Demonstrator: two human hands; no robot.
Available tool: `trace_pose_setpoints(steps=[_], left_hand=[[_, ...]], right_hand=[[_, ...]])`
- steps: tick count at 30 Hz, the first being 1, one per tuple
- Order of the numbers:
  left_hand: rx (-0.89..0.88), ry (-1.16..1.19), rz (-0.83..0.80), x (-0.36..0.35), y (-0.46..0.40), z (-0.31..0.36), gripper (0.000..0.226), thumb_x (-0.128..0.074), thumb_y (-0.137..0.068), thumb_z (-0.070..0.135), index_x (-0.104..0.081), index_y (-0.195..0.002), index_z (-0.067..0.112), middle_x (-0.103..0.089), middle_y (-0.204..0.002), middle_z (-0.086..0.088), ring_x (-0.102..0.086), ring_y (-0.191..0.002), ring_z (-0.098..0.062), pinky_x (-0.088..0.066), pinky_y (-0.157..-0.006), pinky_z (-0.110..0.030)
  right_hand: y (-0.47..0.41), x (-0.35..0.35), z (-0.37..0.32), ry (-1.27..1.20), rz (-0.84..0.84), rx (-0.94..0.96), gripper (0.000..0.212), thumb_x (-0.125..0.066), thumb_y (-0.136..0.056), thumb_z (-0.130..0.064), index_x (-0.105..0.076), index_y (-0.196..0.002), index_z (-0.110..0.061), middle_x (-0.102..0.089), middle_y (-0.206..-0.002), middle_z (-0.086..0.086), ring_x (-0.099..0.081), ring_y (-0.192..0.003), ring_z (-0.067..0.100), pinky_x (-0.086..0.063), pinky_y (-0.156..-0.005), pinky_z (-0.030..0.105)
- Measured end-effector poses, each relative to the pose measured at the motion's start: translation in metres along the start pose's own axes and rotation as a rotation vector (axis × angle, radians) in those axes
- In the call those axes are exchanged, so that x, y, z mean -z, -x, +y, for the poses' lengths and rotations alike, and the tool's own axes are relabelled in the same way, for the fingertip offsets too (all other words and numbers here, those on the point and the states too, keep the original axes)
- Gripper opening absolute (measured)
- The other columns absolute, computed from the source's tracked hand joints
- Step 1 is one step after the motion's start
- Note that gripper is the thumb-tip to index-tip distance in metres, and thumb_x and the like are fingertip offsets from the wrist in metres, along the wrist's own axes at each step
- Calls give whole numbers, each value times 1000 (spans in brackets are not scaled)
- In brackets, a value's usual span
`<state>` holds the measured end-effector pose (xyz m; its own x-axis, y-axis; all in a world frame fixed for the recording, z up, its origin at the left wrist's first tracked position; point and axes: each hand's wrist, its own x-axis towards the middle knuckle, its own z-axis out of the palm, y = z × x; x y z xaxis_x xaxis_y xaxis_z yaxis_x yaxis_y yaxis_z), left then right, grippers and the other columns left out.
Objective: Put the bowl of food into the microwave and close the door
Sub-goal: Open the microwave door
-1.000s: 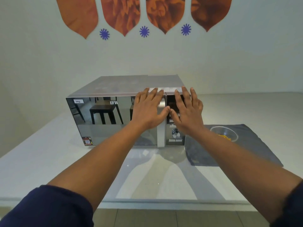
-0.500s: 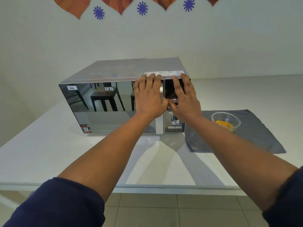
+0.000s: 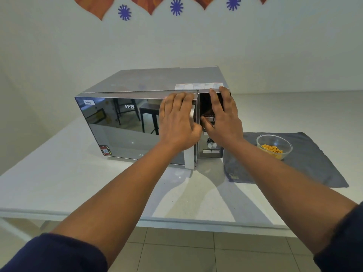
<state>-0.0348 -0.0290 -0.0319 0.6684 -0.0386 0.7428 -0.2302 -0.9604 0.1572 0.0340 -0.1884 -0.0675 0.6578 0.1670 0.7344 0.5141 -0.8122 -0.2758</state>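
Note:
A silver microwave (image 3: 157, 79) with a mirrored door (image 3: 121, 130) stands on the white table (image 3: 59, 173). My left hand (image 3: 176, 122) has its fingers curled around the door's handle at its right edge. The door stands slightly ajar, with a thin gap at the top right. My right hand (image 3: 224, 120) lies flat and spread on the dark control panel, holding nothing. The clear glass bowl (image 3: 287, 152) with orange food (image 3: 272, 149) sits on a grey cloth (image 3: 314, 163) to the right of the microwave, apart from both hands.
The wall is close behind the microwave. The table's front edge runs across the lower part of the view, with tiled floor below. A round knob (image 3: 211, 144) shows on the panel under my right hand.
My left fingers have curled onto the handle and the door has come slightly away from the body. My right hand stays pressed on the panel. The view has tipped lower.

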Motion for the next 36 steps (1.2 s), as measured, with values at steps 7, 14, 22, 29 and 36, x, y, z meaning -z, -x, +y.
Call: trace_pose_setpoints(steps=[7,14,22,29,36], left_hand=[[-17,124,-38,41,-20,-4,20,-41,-96,42,-54,-98,27,-56,-96,9,-49,-97,-16,-39,-92,-38],[287,157,-397,85,-53,-16,15,-49,-94,19,-60,-97,28,-62,-88,8,-61,-83,-16,-54,-74,-40],[393,-388,-831,117,-58,-62,48,-41,-92,19,-48,-140,17,-36,-148,-19,-28,-139,-45,-30,-111,-58],[517,-607,-902,130,-52,-112,63,-36,-100,29,-22,-158,9,-1,-166,-27,2,-152,-49,-8,-123,-59],[703,-704,-898,147,-43,-143,75,-33,-98,5,13,-157,-2,14,-164,-29,3,-152,-49,-11,-123,-55]], right_hand=[[-4,7,-13,132,67,-15,72,-56,-91,-54,-38,-151,-20,-36,-160,12,-24,-151,40,-31,-113,60],[-23,12,-36,260,-2,155,70,-49,-94,-52,-42,-151,-13,-45,-159,9,-22,-157,31,-16,-118,53],[-53,2,-81,296,-191,321,65,-52,-94,-47,-47,-147,-10,-55,-150,12,-48,-140,31,-37,-114,49],[-67,-15,-114,303,-310,324,75,-46,-93,-48,-35,-156,-8,-42,-161,13,-34,-150,33,-26,-121,48],[-67,-20,-117,314,-302,298,74,-45,-94,-49,-35,-155,-8,-44,-159,13,-38,-147,32,-27,-120,48]])
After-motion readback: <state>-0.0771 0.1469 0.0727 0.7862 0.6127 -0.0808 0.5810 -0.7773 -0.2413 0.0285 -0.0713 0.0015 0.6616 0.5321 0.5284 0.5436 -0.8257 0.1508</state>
